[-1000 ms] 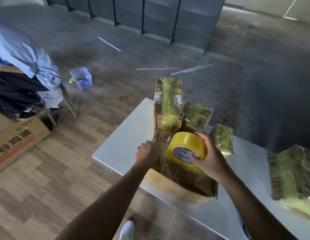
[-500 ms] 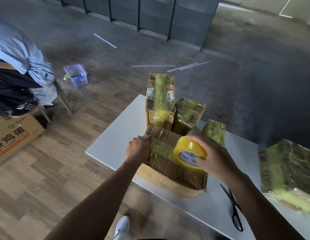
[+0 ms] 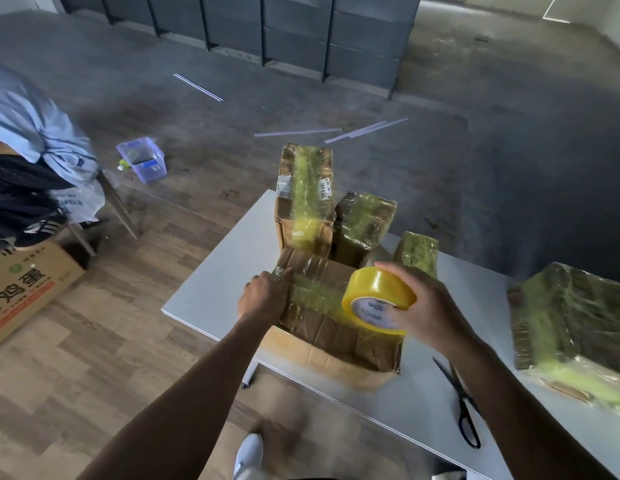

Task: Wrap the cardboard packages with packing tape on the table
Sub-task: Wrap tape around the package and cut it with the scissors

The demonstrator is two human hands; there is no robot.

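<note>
Two hands busy | left hand (image 3: 263, 296) grips the top left edge of the cardboard package (image 3: 336, 337), fingers curled | right hand (image 3: 430, 317) clasps the yellow tape roll (image 3: 378, 299) just above it | package at the table's (image 3: 211, 289) near edge | scissors (image 3: 464, 410) lie to its right by the same edge

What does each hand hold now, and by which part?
The right hand grips the yellow tape roll by its outer rim. The left hand rests on the cardboard box at its taped left edge; pinching unclear.
</note>
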